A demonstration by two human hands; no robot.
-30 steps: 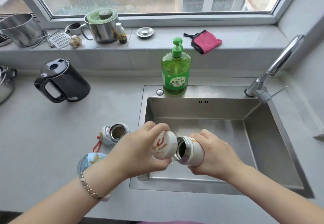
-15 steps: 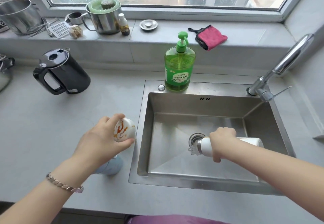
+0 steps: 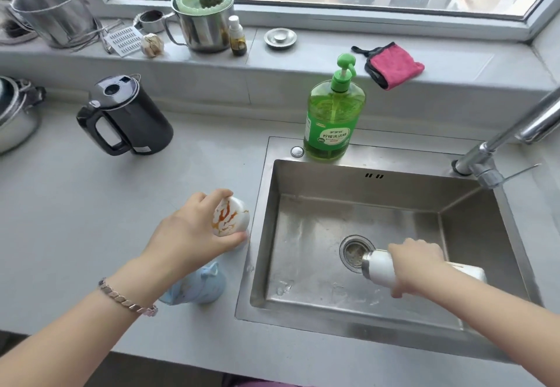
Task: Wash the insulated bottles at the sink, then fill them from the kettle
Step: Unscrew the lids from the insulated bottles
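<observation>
Step in hand, as I read it: the wash stage, early on. One btl is opened and the rinse is not yet begun, w/ no water showing at the tap (image 3: 497,147).

R hand (image 3: 415,262) wraps the white insulated bottle (image 3: 378,268) round its body and holds it on its side low in the sink (image 3: 333,329). The steel mouth points to 9 o'clock, right at the drain (image 3: 351,250). Can't tell if the btl touches the basin floor.

L hand (image 3: 194,235) clamps the cap (image 3: 231,217), white w/ an orange pattern, between fingers + thumb. It is low over the counter (image 3: 75,220), just beside the sink's L rim. Hands are well apart, each w/ its own piece.

The blue bottle (image 3: 200,286) sits on the counter at 7 o'clock of the cap, partly under the L forearm. The kettle (image 3: 127,117), black w/ lid down, is at 10 o'clock and well apart from the sink. The tap is at 2 o'clock, and the dish-soap pump bottle (image 3: 333,114) is at 12 o'clock on the back rim.

Next, prob.: put the cap down so the L hand is free for the tap lever or the soap pump. R hand must bring the btl's mouth up under the spout.

Kettle filling is a long way off, since neither btl looks washed.
</observation>
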